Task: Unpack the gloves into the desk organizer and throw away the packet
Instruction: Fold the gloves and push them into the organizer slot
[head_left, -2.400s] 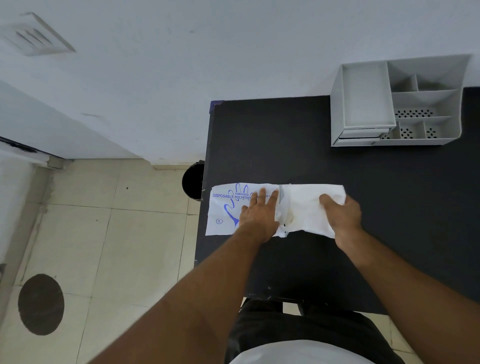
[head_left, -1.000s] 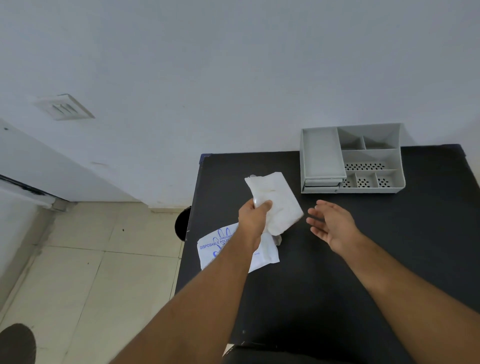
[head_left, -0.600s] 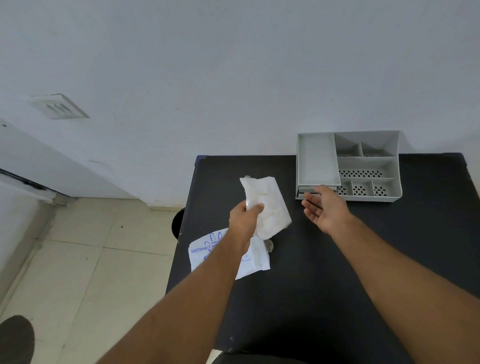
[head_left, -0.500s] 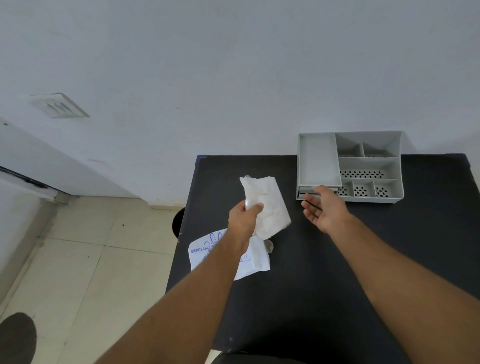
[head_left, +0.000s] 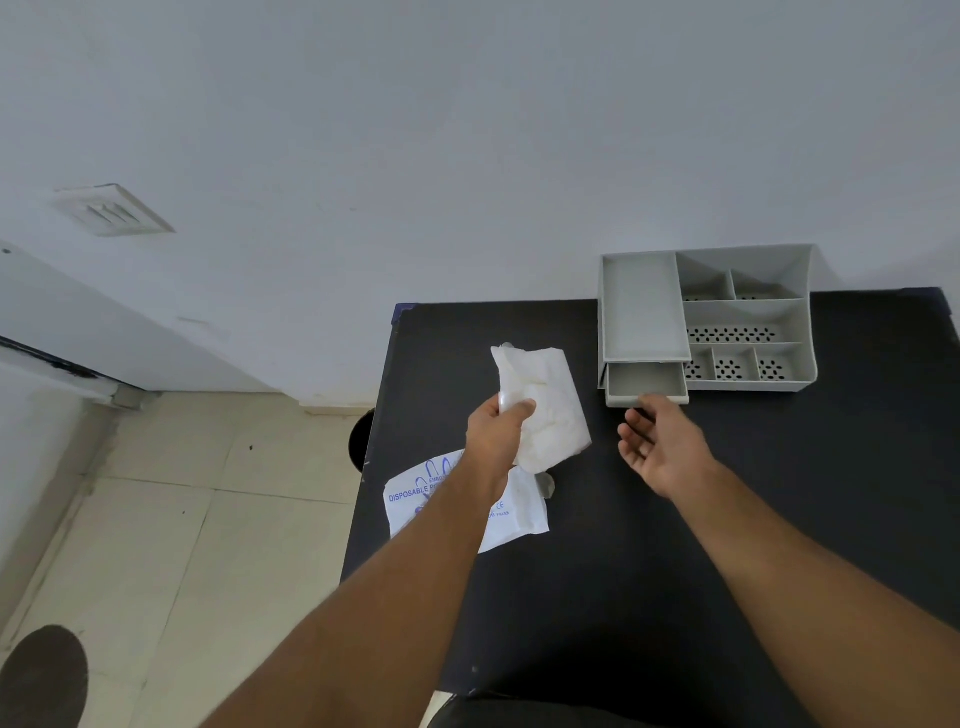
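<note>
My left hand (head_left: 496, 431) grips a folded stack of white gloves (head_left: 545, 410) and holds it above the black table (head_left: 675, 545). Below it the empty white packet (head_left: 415, 499) with blue print lies flat at the table's left edge. The grey desk organizer (head_left: 748, 312) stands at the back against the wall. Its small bottom drawer (head_left: 645, 384) is pulled partly out. My right hand (head_left: 660, 441) is palm up with fingers spread, its fingertips just under the drawer's front edge, holding nothing.
A dark round bin (head_left: 361, 439) stands on the tiled floor, mostly hidden by the table's left edge. A white wall runs behind the table. A dark round patch (head_left: 44, 675) marks the floor at bottom left.
The gloves have come out of the packet and my left hand has lifted them. My right hand reached to the organizer and drew its bottom drawer out towards me.
</note>
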